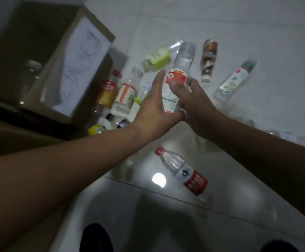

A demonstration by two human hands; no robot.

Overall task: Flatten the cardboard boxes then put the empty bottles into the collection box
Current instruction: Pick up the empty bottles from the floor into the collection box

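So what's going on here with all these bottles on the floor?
A person grips a clear, red-labelled bottle with the left hand and right hand, above the floor. An open cardboard box stands to the left, with something clear dimly showing inside. Many more bottles lie on the floor beside it, not yet collected.

One view only: a wide-angle camera worn on the head. It faces forward and steeply down onto the pale glossy tiled floor [257, 42], and the frame is rolled, so the floor joints run diagonally. The left hand [155, 110] and right hand [193, 106] sit close to the lens just above centre, both gripping a clear plastic bottle with a red-and-white label [175, 82]. An open brown cardboard box [51, 70] occupies the upper left. The picture is soft throughout.
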